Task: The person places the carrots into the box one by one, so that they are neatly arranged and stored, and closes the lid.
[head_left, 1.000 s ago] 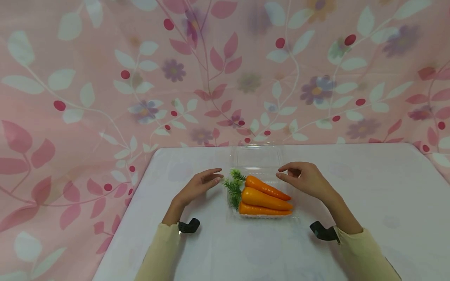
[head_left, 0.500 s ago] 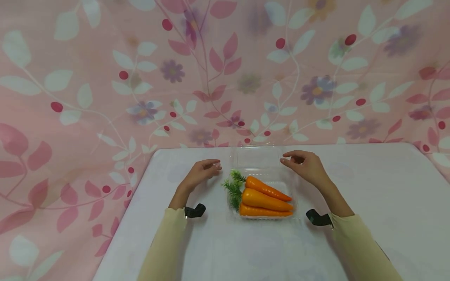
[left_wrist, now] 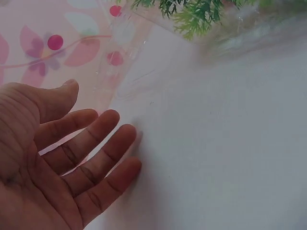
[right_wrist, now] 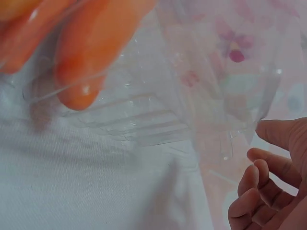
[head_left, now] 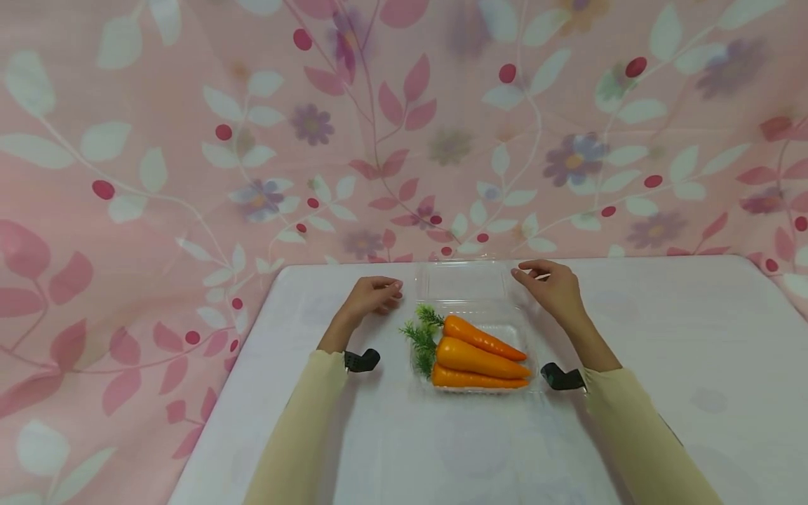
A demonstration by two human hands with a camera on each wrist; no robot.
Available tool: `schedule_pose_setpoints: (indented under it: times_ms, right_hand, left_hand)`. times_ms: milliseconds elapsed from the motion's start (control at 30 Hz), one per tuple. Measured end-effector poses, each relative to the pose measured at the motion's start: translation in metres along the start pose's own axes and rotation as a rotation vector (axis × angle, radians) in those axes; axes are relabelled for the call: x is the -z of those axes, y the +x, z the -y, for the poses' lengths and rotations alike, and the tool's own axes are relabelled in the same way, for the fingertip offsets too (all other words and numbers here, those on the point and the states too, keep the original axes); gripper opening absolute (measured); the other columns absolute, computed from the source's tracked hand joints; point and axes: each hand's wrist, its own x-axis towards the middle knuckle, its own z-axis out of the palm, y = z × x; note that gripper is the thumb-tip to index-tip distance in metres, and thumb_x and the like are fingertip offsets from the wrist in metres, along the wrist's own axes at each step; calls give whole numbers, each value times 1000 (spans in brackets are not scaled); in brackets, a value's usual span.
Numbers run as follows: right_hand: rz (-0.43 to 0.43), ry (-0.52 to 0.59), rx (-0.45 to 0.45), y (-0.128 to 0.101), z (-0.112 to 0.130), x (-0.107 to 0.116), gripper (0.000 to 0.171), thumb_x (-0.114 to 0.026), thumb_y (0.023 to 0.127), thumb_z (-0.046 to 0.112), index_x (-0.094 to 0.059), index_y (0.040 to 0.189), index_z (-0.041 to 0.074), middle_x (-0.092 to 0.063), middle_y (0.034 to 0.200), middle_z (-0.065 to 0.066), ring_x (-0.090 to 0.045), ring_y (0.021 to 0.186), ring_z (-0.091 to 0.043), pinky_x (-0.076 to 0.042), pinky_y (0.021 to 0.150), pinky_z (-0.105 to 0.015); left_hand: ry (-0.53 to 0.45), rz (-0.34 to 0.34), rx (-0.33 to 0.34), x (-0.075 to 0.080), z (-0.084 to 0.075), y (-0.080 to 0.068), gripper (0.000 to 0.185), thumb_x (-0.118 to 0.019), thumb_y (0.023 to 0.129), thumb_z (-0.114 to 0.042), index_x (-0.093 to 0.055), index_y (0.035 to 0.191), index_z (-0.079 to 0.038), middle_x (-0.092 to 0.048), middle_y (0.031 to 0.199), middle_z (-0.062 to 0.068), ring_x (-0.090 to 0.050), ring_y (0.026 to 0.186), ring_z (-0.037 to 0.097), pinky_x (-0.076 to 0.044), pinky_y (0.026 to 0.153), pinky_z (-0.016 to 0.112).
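Three orange carrots (head_left: 482, 356) with leafy green tops (head_left: 421, 345) lie in a clear plastic clamshell container (head_left: 508, 330). Its hinged lid (head_left: 465, 282) stands raised at the back. To the left of the lid is my left hand (head_left: 372, 294), holding nothing, its fingers loosely bent and spread in the left wrist view. My right hand (head_left: 555, 291) is at the lid's right side. In the right wrist view its thumb reaches the lid's edge (right_wrist: 268, 96), though whether they touch I cannot tell; the other fingers bend loosely beside it.
A white-covered table (head_left: 454, 449) bears the container near its middle. Behind it hangs a pink curtain (head_left: 404, 140) printed with leaves and flowers. Black wrist devices (head_left: 362, 361) sit at both cuffs.
Both hands have moved away from me, from beside the carrots to either side of the raised lid. The container and carrots stay in place.
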Motion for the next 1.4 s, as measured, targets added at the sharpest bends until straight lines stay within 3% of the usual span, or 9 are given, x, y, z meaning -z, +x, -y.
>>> schedule_pose_setpoints:
  times_ms: [233, 400, 633, 900, 1167, 1400]
  right_hand:
    - [29, -42, -57, 4, -2, -2, 43, -68, 94, 36, -70, 114, -2, -62, 95, -16, -53, 74, -26, -45, 55, -26]
    - [70, -48, -85, 4, -3, -4, 45, -66, 94, 37, -69, 116, -3, -61, 98, -17, -52, 74, -25, -45, 59, -27]
    - [45, -74, -93, 4, -5, -7, 40, -67, 94, 33, -71, 109, -4, -62, 88, -14, -56, 64, -22, -45, 55, -28]
    - [101, -74, -126, 4, -4, -8, 41, -65, 95, 33, -70, 110, -6, -64, 94, -18, -56, 74, -24, -46, 61, -28]
    - [99, -72, -103, 5, -2, -6, 38, -65, 95, 28, -71, 110, -6, -66, 96, -19, -59, 68, -22, -47, 58, -28]
    - [121, -75, -90, 5, 1, 3, 37, -64, 96, 27, -70, 114, -5, -66, 102, -21, -60, 76, -26, -48, 61, -29]
  left_hand:
    - [-39, 14, 17, -11, -1, 14, 42, -64, 98, -33, -66, 128, -4, -72, 104, 13, -70, 89, 25, -58, 70, 37]
    - [-77, -14, 44, -14, -2, 18, 42, -64, 97, -34, -67, 125, -3, -72, 102, 13, -70, 82, 23, -59, 65, 35]
    - [-99, -16, 53, -17, -5, 23, 41, -65, 97, -35, -69, 122, -3, -71, 101, 12, -69, 78, 22, -58, 62, 34]
    - [-87, -9, 68, -21, -11, 26, 39, -67, 96, -34, -69, 124, -6, -71, 105, 11, -68, 84, 21, -58, 66, 34]
    - [-140, -58, 86, -24, -13, 27, 34, -69, 94, -29, -71, 120, -7, -71, 106, 11, -68, 87, 22, -59, 67, 35]
    - [-155, -79, 54, -23, -24, 27, 35, -71, 93, -26, -70, 122, -5, -71, 112, 11, -69, 98, 27, -58, 78, 40]
